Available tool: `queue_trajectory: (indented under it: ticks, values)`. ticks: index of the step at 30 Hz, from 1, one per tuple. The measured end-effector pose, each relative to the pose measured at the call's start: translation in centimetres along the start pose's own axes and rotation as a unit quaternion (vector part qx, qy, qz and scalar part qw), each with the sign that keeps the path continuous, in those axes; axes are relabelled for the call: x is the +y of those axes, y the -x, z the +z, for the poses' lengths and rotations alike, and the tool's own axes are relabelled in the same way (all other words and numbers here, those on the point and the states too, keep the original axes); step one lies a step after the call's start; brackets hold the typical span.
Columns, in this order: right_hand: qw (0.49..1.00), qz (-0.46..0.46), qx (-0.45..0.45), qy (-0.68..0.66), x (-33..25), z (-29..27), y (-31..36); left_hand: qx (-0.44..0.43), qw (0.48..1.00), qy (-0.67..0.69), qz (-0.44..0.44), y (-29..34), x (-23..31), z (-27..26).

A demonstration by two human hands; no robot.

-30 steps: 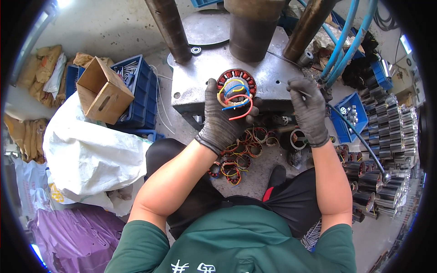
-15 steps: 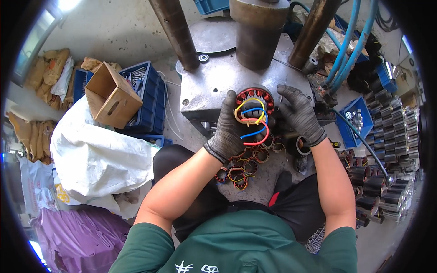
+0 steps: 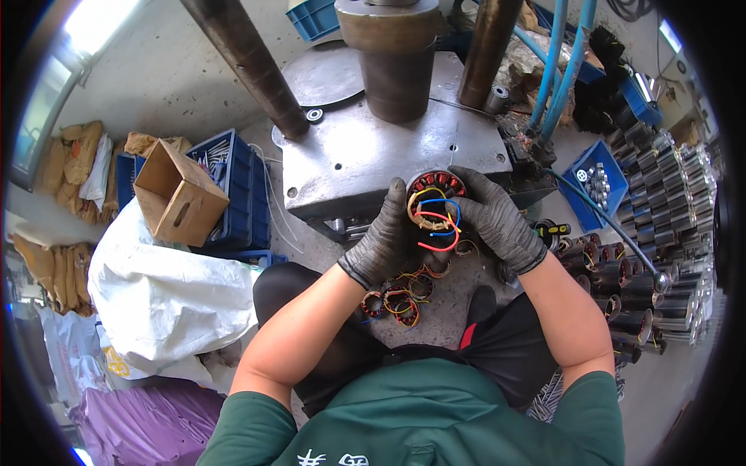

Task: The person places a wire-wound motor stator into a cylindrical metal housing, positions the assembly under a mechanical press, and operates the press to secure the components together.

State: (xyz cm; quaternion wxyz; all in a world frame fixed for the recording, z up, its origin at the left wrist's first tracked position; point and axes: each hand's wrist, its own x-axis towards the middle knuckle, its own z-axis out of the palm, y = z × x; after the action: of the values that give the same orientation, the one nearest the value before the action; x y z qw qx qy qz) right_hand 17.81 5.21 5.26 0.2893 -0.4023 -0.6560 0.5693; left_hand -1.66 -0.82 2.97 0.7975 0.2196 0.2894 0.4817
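Both my hands wear dark grey gloves. Between them, at the front edge of the press table (image 3: 388, 147), is a motor stator (image 3: 420, 185) with red windings in a dark ring. Loose yellow, blue and red lead wires (image 3: 440, 246) curl out over its near side. My left hand (image 3: 382, 234) is wrapped round its left side with the thumb up. On the right side, my right hand (image 3: 497, 221) grips the rim, fingers curled over the top. The undersides of both hands and the stator's lower part are hidden.
The press ram (image 3: 396, 78) stands above the table between two steel columns (image 3: 252, 70). More wound stators (image 3: 402, 299) lie on the floor below my hands. Metal cylinders (image 3: 660, 194) are stacked at right, near a blue parts bin (image 3: 594, 186). A cardboard box (image 3: 183, 194) sits at left.
My right hand, which was open and apart from the stator, has closed on its right side. The stator has shifted a little to the right along the table edge. The head view has also shifted.
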Motion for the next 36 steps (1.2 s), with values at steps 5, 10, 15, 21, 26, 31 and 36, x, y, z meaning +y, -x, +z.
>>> queue_trajectory:
  ticks: [5, 10, 15, 21, 26, 31, 36]
  values:
    - [0.994, 0.027, 0.036, -0.096, 1.6, -0.5, 0.3, -0.036, 0.991, -0.125, -0.01, 0.0, 0.5, -0.5]
    - [0.997, 0.044, 0.03, -0.062, 3.0, -1.0, 0.5, 0.029, 0.919, -0.344, 0.188, -1.1, -1.0, -2.7]
    - [0.998, 0.015, 0.025, 0.056, 3.7, -1.2, 1.0, 0.041, 0.922, -0.345, 0.171, -1.8, -1.0, -3.1]
    - [1.0, 0.008, 0.018, 0.011, 2.7, -0.6, 1.9, 0.049, 0.956, -0.255, 0.137, -1.7, -0.6, -2.8]
    - [0.962, 0.128, 0.01, -0.243, 0.4, 0.4, 2.5, 0.081, 0.947, -0.27, 0.156, -1.5, -0.7, -2.6]
    - [0.993, 0.043, 0.03, -0.103, 2.1, 1.4, 1.9, 0.151, 0.791, -0.534, 0.259, -1.4, -1.4, -1.5]
    - [0.998, 0.026, 0.035, -0.037, 4.8, 1.3, 1.7, 0.112, 0.756, -0.6, 0.234, -1.3, -0.3, -1.4]
